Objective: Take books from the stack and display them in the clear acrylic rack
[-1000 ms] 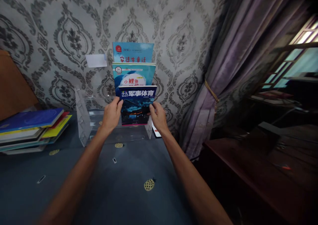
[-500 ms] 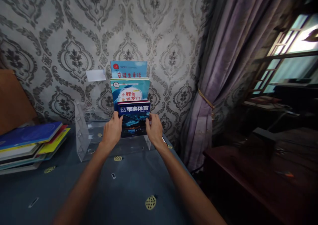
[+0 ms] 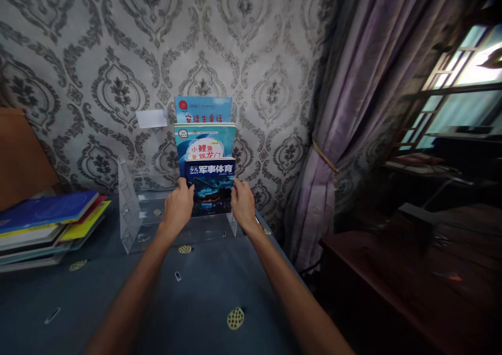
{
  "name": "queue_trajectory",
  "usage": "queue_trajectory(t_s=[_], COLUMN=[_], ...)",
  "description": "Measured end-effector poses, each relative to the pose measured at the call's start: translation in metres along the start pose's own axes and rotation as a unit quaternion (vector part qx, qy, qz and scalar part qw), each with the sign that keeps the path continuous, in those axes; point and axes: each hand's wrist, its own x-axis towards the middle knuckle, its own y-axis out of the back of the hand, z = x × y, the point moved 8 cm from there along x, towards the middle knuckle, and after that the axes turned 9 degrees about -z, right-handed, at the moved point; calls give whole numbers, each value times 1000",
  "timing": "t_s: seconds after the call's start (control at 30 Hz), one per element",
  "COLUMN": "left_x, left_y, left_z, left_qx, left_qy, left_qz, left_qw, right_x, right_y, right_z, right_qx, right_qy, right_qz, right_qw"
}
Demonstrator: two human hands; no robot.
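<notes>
A dark blue book (image 3: 212, 190) with white lettering stands nearly upright at the front of a clear stepped display rack (image 3: 128, 208). My left hand (image 3: 179, 202) is closed on its left edge, and my right hand (image 3: 242, 202) grips the right edge. Behind it rises a teal book (image 3: 206, 141) with red and black lettering, its lower part covered by the dark blue one. Farther back and higher is a light blue book (image 3: 207, 109), of which only the top shows. Whether the dark blue book's bottom edge rests on the rack I cannot tell.
A stack of books and folders (image 3: 47, 224) lies at the left beside a brown board (image 3: 23, 159). A white card (image 3: 151, 118) sits on the rack's upper left. Purple curtains (image 3: 317, 198) hang at the right, near a dark red table (image 3: 361, 271).
The dark blue book has shifted very slightly left and now shows its cover more squarely, with less of its top edge visible. Both hands stay at its sides.
</notes>
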Motion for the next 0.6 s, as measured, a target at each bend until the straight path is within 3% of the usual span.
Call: queue_trajectory(t_s=[0.6], left_x=[4], left_y=[-2], left_z=[0], left_qx=[-14], left_qy=[-22], left_qz=[-1], left_qw=[1000], right_x=[-1], right_y=[-2], right_z=[0], right_qx=[44], right_qy=[-6], right_qz=[20], right_qw=[999])
